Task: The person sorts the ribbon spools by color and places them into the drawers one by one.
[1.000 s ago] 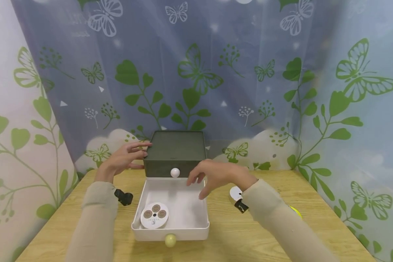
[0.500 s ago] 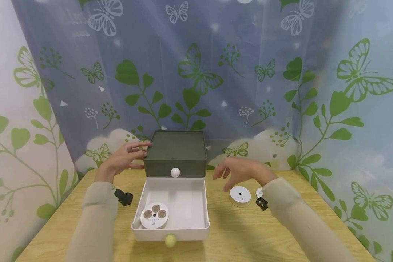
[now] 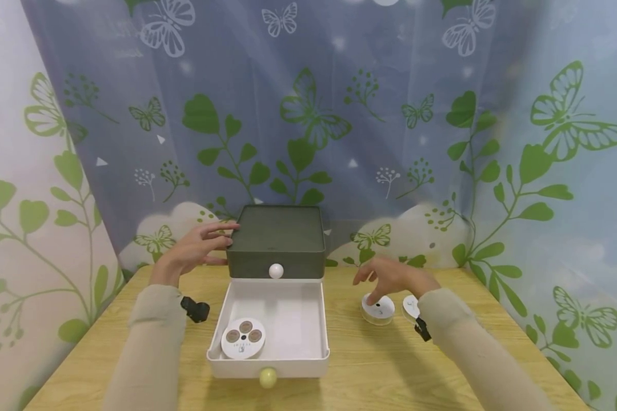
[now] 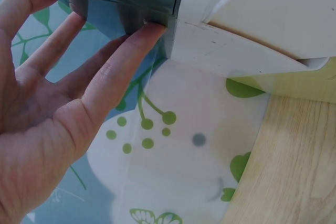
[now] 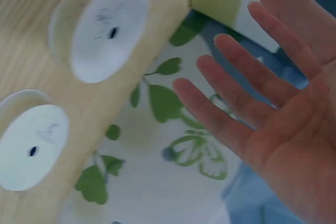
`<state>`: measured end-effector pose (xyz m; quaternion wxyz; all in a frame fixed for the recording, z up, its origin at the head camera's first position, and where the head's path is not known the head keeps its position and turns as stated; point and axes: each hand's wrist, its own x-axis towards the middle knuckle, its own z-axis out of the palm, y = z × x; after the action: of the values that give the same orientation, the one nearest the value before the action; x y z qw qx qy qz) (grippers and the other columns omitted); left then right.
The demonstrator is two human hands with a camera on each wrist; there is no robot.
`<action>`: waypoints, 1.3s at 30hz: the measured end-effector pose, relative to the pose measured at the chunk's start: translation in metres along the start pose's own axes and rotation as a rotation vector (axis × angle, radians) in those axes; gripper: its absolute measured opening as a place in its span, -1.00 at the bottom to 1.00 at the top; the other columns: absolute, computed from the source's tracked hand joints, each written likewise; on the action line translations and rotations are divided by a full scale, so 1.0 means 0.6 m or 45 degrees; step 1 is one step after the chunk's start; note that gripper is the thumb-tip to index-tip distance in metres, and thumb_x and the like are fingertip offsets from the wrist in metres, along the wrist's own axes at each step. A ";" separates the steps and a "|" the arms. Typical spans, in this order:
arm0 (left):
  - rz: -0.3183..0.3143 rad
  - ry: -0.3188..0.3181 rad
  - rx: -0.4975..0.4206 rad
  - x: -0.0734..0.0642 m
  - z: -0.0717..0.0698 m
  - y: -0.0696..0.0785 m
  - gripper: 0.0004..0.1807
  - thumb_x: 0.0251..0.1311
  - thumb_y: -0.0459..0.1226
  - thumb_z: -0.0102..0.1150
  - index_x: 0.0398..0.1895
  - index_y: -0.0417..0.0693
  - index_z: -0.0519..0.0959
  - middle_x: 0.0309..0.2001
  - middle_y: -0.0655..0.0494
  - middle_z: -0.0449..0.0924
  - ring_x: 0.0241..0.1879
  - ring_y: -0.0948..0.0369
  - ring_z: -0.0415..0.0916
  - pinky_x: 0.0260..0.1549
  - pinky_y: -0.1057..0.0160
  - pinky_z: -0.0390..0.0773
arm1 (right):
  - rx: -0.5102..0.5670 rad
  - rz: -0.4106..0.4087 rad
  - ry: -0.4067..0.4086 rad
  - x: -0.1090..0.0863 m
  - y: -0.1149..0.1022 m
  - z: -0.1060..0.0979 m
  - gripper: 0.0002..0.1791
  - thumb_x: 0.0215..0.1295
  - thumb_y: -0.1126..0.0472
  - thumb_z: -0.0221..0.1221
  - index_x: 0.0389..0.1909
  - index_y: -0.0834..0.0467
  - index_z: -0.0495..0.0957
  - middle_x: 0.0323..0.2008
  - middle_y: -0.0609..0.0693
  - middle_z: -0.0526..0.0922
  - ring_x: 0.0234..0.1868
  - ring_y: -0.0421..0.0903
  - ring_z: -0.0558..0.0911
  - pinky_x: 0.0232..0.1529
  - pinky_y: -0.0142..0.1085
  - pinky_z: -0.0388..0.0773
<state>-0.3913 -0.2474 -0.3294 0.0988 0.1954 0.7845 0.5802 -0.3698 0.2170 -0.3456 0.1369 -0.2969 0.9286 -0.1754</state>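
My left hand [image 3: 192, 251] rests its spread fingers on the left side and top edge of a dark green drawer box [image 3: 280, 228]; the left wrist view shows its fingertips [image 4: 155, 29] at the box's edge. Below that box, a white drawer [image 3: 298, 325] is pulled out, with a white spool [image 3: 241, 348] with three brown circles lying in its front left corner. Over to the right, my right hand [image 3: 396, 274] hovers around a white ribbon spool [image 3: 383, 309], overlapping it in the head view. The right wrist view shows this hand [image 5: 283, 119] with fingers spread, holding nothing.
Another white spool [image 3: 410, 305] stands just right of the first, partly behind the right wrist. A white knob [image 3: 276, 271] is on the upper drawer and a yellow-green knob [image 3: 268, 378] on the lower one. Patterned cloth [image 3: 380, 142] hangs behind the wooden table [image 3: 360, 377].
My right hand has moved right, from over the open drawer to the ribbon spool on the table, and dipped lower. My left hand has stayed on the box.
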 end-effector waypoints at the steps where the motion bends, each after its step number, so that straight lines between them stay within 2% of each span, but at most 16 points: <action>1: -0.001 -0.001 0.000 0.000 0.000 0.000 -0.38 0.56 -0.26 0.05 0.61 -0.11 0.19 0.63 -0.24 -0.02 0.51 -0.27 0.14 0.18 -0.10 0.68 | -0.002 0.005 -0.002 0.000 0.005 0.004 -0.53 0.11 0.22 0.52 0.10 0.07 0.72 0.22 0.12 0.68 0.26 0.35 0.58 0.23 0.11 0.63; 10: 0.004 -0.006 0.010 0.001 0.000 0.002 -0.37 0.56 -0.25 0.06 0.61 -0.11 0.19 0.65 -0.22 -0.07 0.51 -0.28 0.13 0.17 -0.10 0.69 | -0.044 0.148 0.019 0.001 0.040 0.035 -0.53 0.05 0.18 0.57 0.04 -0.01 0.76 0.27 0.08 0.63 0.27 0.27 0.57 0.18 0.16 0.62; 20: -0.002 0.004 0.016 -0.002 0.002 0.005 -0.38 0.56 -0.24 0.06 0.61 -0.10 0.21 0.64 -0.23 -0.04 0.51 -0.29 0.14 0.16 -0.11 0.69 | 0.024 0.062 0.043 0.004 0.073 0.069 -0.47 -0.02 0.33 0.55 0.07 0.12 0.75 0.28 0.25 0.56 0.20 0.40 0.57 0.18 0.15 0.64; 30: -0.014 0.011 0.009 -0.003 0.002 0.004 -0.38 0.56 -0.26 0.05 0.61 -0.09 0.21 0.64 -0.23 -0.03 0.50 -0.30 0.16 0.15 -0.10 0.70 | 0.033 0.098 0.016 0.006 0.075 0.082 -0.34 -0.07 0.38 0.56 0.18 0.12 0.70 0.15 0.17 0.52 0.20 0.31 0.52 0.19 0.12 0.60; 39: -0.011 0.011 0.001 -0.001 0.002 0.003 -0.39 0.56 -0.25 0.05 0.60 -0.08 0.22 0.64 -0.23 -0.03 0.50 -0.30 0.16 0.15 -0.09 0.70 | 0.022 0.128 0.014 0.004 0.074 0.083 -0.37 -0.06 0.40 0.55 0.14 0.09 0.73 0.16 0.14 0.55 0.20 0.21 0.53 0.14 0.02 0.62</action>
<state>-0.3898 -0.2463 -0.3284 0.0979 0.1896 0.7859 0.5804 -0.3762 0.2373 -0.4092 0.1429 -0.2476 0.9416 -0.1779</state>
